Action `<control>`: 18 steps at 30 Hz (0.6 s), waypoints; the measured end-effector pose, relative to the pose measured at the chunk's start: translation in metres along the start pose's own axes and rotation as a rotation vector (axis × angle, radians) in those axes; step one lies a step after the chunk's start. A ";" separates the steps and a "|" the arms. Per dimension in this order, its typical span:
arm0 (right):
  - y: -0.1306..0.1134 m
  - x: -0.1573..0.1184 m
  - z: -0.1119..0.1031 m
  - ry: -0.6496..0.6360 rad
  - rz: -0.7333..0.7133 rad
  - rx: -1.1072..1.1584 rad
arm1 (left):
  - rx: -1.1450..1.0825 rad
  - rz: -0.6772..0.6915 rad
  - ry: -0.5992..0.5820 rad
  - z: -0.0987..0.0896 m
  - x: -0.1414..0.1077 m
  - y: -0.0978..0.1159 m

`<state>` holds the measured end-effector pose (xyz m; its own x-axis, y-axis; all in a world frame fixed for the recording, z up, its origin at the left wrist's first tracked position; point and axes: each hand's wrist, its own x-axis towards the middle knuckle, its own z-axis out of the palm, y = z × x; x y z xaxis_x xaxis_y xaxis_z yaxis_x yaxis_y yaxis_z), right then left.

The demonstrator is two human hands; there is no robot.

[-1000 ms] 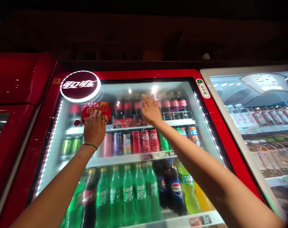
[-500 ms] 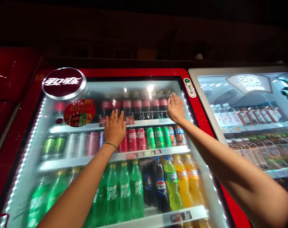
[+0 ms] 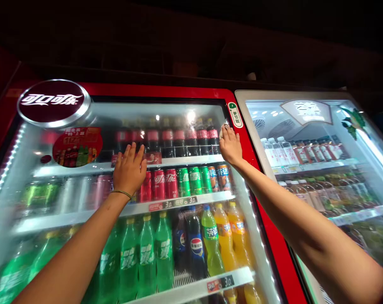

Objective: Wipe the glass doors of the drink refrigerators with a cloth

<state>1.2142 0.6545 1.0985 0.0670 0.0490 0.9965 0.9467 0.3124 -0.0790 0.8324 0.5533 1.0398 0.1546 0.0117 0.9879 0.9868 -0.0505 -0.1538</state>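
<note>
My left hand (image 3: 130, 169), with a thin band at the wrist, lies flat with its fingers spread against the glass door (image 3: 128, 113) of a red-framed drinks fridge. Further right and higher, my right hand (image 3: 231, 145) presses a small white cloth (image 3: 221, 131) to the glass near the door's right edge. Most of the cloth is hidden under the fingers. Behind the glass, dark cola bottles (image 3: 179, 139) stand on the upper shelf. Red cans (image 3: 159, 184) and green cans (image 3: 195, 180) line the shelf below. Green bottles (image 3: 146, 249) and orange bottles (image 3: 223, 232) fill the lower one.
A round lit sign (image 3: 54, 103) juts out at the door's upper left, above a red sticker (image 3: 77, 147). A second fridge (image 3: 308, 164) with a pale frame adjoins on the right, holding several rows of bottles. The area above both fridges is dark.
The view has swung right, so the fridges appear further left. My right hand has shifted slightly toward the door's right edge with the cloth. My left hand stays flat on the glass.
</note>
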 end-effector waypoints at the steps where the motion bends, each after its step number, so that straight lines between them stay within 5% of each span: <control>1: 0.012 -0.003 0.000 0.006 0.030 -0.009 | 0.005 -0.006 -0.006 -0.001 0.000 0.001; 4: 0.020 0.000 0.005 -0.007 0.103 -0.042 | 0.008 -0.010 -0.009 -0.002 -0.001 0.003; 8: -0.013 0.032 0.012 0.008 0.176 -0.026 | 0.023 0.002 0.007 -0.002 0.000 0.000; 13: -0.053 0.051 0.018 0.022 -0.101 0.083 | 0.043 0.005 0.011 -0.001 0.001 -0.004; 18: -0.018 0.028 0.013 -0.081 -0.326 0.094 | 0.043 -0.012 -0.002 -0.001 0.000 -0.003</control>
<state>1.1946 0.6628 1.1271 -0.2633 0.0060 0.9647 0.8808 0.4095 0.2378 0.8292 0.5528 1.0401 0.1426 0.0136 0.9897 0.9898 -0.0076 -0.1425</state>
